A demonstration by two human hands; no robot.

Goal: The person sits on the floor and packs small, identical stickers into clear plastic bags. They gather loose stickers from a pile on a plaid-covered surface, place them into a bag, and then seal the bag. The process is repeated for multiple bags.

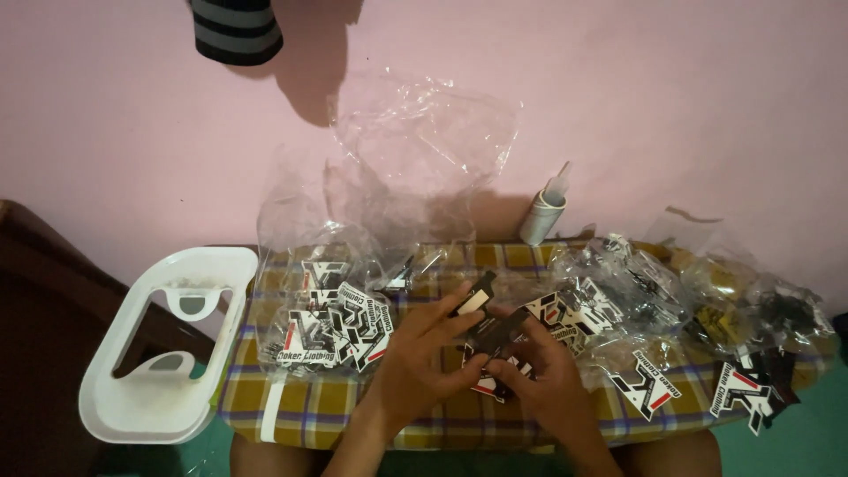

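Both hands sit nearest, low centre, working together over the table. Left hand [422,352] has fingers spread and partly curled, thumb and fingertips pinching the edge of a small dark card tag [495,331]; index reaches up to a second dark tag with a pale panel [474,296], touching it. Right hand [541,375] is curled round the same dark card tag from below, gripping it between thumb and fingers. Looks like a two-handed hold to steady the piece while the fingers line up or separate the layers, judging by the pinch positions. Scanning left to right: white plastic container [132,406] with cut-out openings hangs off the table's left edge, apart from the hands. Next, a clear plastic bag of printed black-white-red tags [331,331], just left of the left hand. Behind, big crumpled clear plastic bags [415,150] lean against the wall. Small white squeeze bottle with nozzle [546,212] stands upright at the back, right of centre. More bagged tags [609,287] right of the right hand, loose printed tags [649,384] near the front edge, and another cluster of them [751,389] at far right. Surface: small table under a yellow-brown plaid cloth [291,411], cluttered. Room: plain pink wall [689,106], dim light, striped dark fabric [234,31] hanging top left, green floor at the corners.
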